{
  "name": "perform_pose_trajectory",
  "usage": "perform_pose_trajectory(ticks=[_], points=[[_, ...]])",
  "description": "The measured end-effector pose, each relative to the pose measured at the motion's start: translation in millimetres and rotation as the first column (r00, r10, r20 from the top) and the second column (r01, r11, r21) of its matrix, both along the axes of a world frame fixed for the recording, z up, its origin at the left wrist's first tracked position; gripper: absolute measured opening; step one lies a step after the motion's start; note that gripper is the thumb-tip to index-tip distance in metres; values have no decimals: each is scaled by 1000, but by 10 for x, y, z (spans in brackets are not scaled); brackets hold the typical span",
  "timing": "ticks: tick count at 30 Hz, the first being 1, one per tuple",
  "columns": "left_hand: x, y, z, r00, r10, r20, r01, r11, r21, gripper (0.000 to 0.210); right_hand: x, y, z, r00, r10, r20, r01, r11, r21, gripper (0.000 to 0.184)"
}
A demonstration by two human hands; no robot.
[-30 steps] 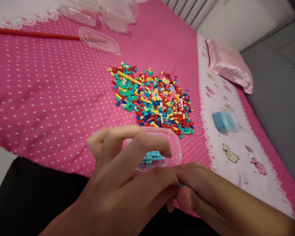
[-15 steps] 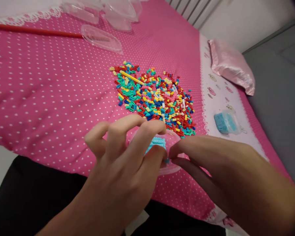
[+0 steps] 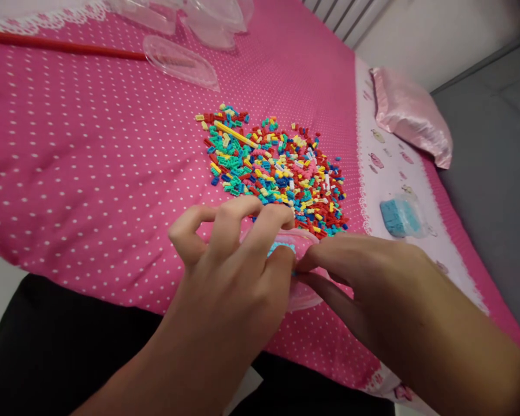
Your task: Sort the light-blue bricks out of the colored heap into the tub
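My left hand [image 3: 238, 283] is closed with curled fingers around a light-blue piece of joined bricks [image 3: 281, 247], most of which it hides. Against its thumb side, my right hand [image 3: 351, 268] pinches a tiny blue building brick [image 3: 294, 273] between thumb and forefinger; only a speck of the brick shows. Both hands are over a clear plastic tray [image 3: 307, 301] on the bed's front part. Just beyond them spreads a pile of small coloured building bricks [image 3: 281, 173], with a longer yellow strip [image 3: 235, 134] on top.
A bag of blue bricks [image 3: 401, 218] lies on the white border at right, near a shiny pink pillow [image 3: 409, 112]. Clear plastic trays [image 3: 210, 26] lie at the back left. A red rod [image 3: 69, 47] reaches another clear tray [image 3: 182, 63]. The pink dotted bedspread [image 3: 91, 173] has folds.
My left hand has shifted slightly right and tipped over the light-blue piece, so less of it shows. The right hand's fingertips have come closer to the left thumb, still pinching.
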State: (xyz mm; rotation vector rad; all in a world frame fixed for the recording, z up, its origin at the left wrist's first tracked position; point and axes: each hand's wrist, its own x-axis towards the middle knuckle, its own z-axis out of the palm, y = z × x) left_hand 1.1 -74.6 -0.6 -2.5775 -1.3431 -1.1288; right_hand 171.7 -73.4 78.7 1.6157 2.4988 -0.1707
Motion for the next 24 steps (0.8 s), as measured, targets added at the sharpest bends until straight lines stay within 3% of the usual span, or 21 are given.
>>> perform_pose_trajectory(ticks=[4,8,18,24], points=[[-168,-94,-34,995,-34,89,45,992,-118,23,23,13,-44,998,35,54,-31,997,-69,29],[-284,-194,-101,992,-68,104,82,987,-135,22,-20,55,-70,994,44,96,-32,991,-128,29],[-226,-139,-206,990,-138,14,138,986,-95,28,-161,88,-112,979,-43,201,82,978,-193,26],[-187,-138,-221,993,-114,32,118,984,-130,23,-303,176,-79,926,-28,377,149,943,-298,23]])
